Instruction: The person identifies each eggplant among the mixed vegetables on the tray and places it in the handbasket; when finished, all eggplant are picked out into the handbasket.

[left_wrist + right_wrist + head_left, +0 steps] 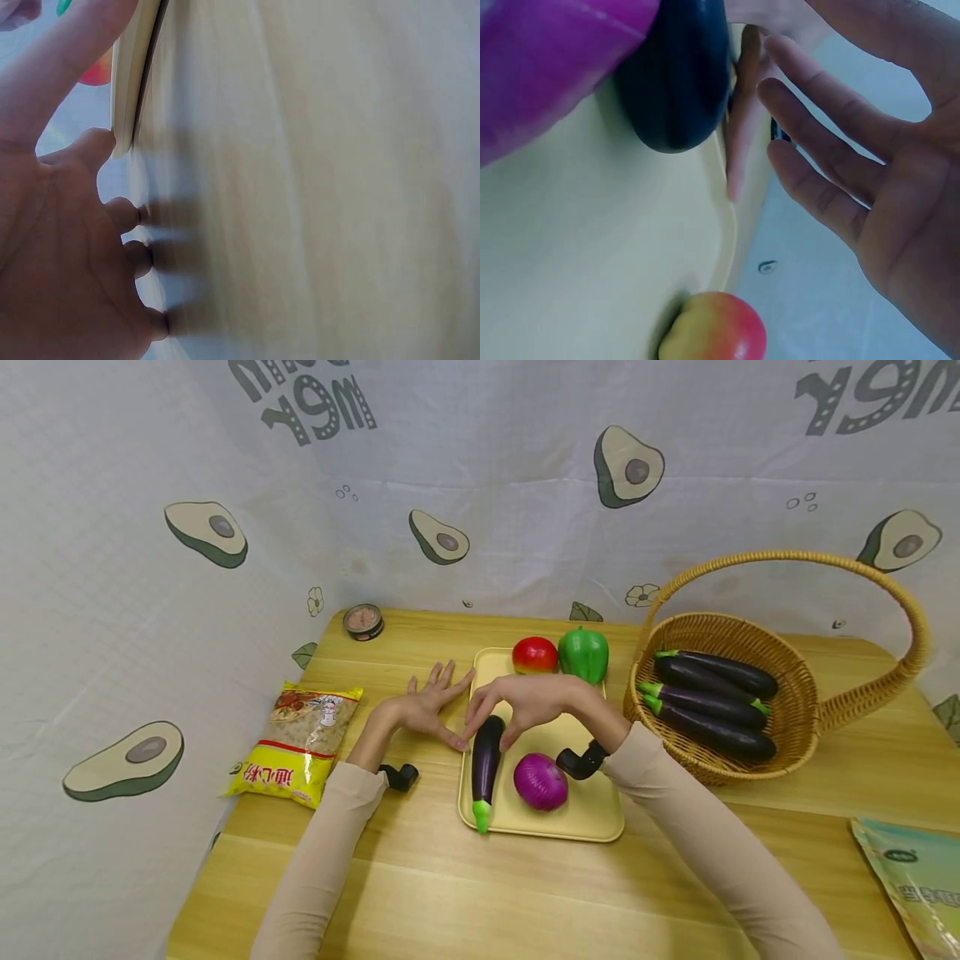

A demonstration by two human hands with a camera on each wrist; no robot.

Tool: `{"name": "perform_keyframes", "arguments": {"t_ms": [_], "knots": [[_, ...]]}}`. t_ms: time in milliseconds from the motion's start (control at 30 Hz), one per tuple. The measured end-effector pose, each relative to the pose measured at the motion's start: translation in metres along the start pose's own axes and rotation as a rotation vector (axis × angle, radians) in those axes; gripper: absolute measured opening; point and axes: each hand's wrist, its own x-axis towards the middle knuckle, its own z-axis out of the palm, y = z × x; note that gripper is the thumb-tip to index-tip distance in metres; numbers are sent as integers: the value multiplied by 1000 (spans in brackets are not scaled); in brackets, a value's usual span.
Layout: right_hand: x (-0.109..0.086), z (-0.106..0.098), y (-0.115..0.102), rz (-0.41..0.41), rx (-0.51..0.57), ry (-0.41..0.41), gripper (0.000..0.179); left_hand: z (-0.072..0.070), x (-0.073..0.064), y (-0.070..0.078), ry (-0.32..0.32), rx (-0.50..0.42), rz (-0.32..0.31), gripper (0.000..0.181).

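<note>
A single eggplant (486, 768) lies lengthwise along the left side of a pale yellow tray (592, 814), its green stem at the near edge. Over its far end hovers my right hand (528, 697), thumb and fingers apart. The right wrist view shows these fingers (832, 120) loosely bent, with nothing held. My left hand (423, 708) is spread at the tray's left edge, several fingertips on the table and the index finger at the rim. A purple onion (540, 782) sits right of the eggplant. Behind are a red-and-yellow fruit (535, 653) and a green bell pepper (583, 655).
Right of the tray stands a wicker basket (806, 739) with a tall handle and several eggplants (708, 706) inside. A yellow pasta bag (303, 743) lies at the left, with a round tin (363, 621) behind it. A green packet (915, 877) is at the right edge.
</note>
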Motion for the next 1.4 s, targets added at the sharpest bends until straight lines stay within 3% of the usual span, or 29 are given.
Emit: {"name": "perform_keyframes", "arguments": {"t_ms": [567, 1033, 1400], "knots": [[21, -2, 8, 36, -49, -84, 41, -1, 0, -1, 7, -9, 3, 125], [23, -8, 23, 130, 27, -137, 38, -1, 0, 1, -6, -11, -15, 125], [23, -8, 29, 143, 64, -148, 37, -1, 0, 1, -2, -16, -13, 125]]}}
